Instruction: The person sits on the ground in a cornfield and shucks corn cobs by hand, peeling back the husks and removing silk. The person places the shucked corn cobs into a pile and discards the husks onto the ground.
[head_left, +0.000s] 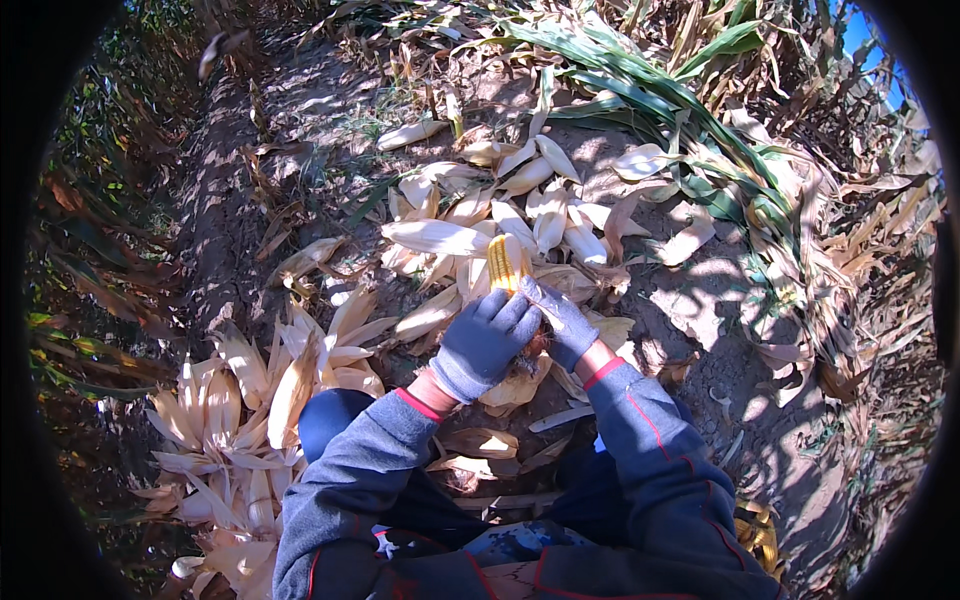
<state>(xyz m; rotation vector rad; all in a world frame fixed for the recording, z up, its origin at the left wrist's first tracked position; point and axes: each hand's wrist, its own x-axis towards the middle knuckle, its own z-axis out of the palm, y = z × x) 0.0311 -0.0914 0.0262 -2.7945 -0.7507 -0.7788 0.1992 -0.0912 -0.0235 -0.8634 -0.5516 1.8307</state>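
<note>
A yellow ear of corn (501, 264) points away from me, its kernels partly bare and a pale strip of husk along its right side. My left hand (487, 341), in a grey-blue work glove, is closed around its lower end. From the right, my right hand (562, 319), also gloved, grips at the husk beside the ear; its fingertips meet the left hand's. Brown corn silk (534, 343) shows between the two wrists. Just beyond the ear lies a pile of unhusked corn ears (550, 214) in pale dry husks.
A heap of stripped husks (247, 420) lies by my left knee. Husked yellow ears (759, 534) sit at my right hip. Cut green corn stalks (660, 94) and dry leaves spread at the upper right. Standing corn plants (105, 247) line the left; bare soil (690, 315) shows right.
</note>
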